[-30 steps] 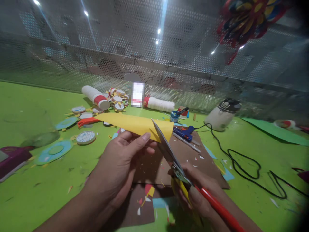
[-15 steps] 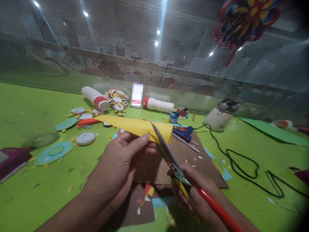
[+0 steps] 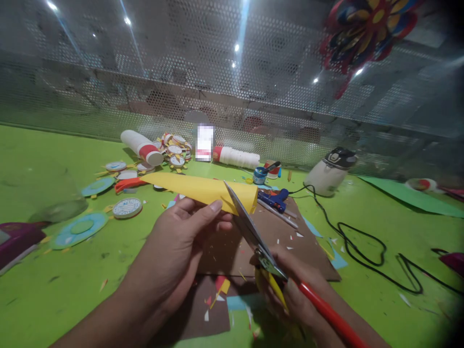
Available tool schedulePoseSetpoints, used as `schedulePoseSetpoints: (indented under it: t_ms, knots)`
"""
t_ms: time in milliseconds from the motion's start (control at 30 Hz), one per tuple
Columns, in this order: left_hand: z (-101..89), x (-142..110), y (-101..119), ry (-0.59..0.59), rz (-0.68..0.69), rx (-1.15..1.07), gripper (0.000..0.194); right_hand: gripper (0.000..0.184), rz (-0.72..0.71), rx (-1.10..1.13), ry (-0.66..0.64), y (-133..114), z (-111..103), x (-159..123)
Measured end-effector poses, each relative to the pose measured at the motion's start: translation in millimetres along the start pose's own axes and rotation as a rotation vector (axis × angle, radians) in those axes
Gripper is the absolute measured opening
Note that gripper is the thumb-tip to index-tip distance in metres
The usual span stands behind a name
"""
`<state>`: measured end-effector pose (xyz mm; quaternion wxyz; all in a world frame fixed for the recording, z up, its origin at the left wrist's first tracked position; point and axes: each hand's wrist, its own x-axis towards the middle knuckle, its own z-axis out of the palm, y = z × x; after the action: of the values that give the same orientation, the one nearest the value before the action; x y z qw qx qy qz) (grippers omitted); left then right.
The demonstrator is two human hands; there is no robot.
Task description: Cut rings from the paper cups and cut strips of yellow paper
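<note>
My left hand (image 3: 188, 237) holds a sheet of yellow paper (image 3: 188, 188), rolled into a long cone, with the thumb pressed on its near side. The cone's point lies to the left and its wide mouth to the right. My right hand (image 3: 300, 295) grips a pair of scissors (image 3: 253, 237) with a yellow handle. Their blades lie across the paper near its wide end; whether they cut into it I cannot tell. A red rod (image 3: 322, 307), its kind unclear, runs along the right hand. Part of the right-hand fingers is hidden.
Below the hands lies a brown board (image 3: 224, 256) with paper scraps. A blue glue gun (image 3: 277, 199) rests on it, its black cord trailing right. Decorated discs (image 3: 126, 208), stacked paper cups (image 3: 239, 157), a blue paint jar (image 3: 260, 175) and a white-and-black container (image 3: 328, 174) stand around.
The whole view has shifted very slightly. Both hands, the yellow paper and the scissors keep nearly the same pose.
</note>
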<state>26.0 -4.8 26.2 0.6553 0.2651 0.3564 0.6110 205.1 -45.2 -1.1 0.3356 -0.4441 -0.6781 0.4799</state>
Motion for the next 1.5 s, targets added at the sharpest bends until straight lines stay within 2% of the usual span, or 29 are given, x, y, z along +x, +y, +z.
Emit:
schedulePoseSetpoints:
  t_ms: [233,467,800,933,1233,1500]
  knots:
    - [0.4,0,0,0.005,0.010,-0.009,0.008,0.053,0.002,-0.018,-0.016,8,-2,1]
    - [1.3,0,0,-0.028,0.020,-0.007,0.010,0.058,-0.002,-0.045,-0.013,2,-2,1]
    - [1.3,-1,-2,-0.016,0.000,0.011,0.009,0.047,-0.030,-0.006,0.043,-4,2,0]
    - [1.4,1,-1,-0.023,0.004,0.023,0.009,0.052,-0.013,-0.036,0.020,-5,0,0]
    - [1.4,-3,1,-0.018,-0.012,0.033,0.010,0.049,0.010,-0.023,-0.001,-6,-1,-2]
    - [0.0,-1,0,-0.012,0.003,0.062,0.010,0.053,-0.021,-0.022,-0.007,-1,-3,0]
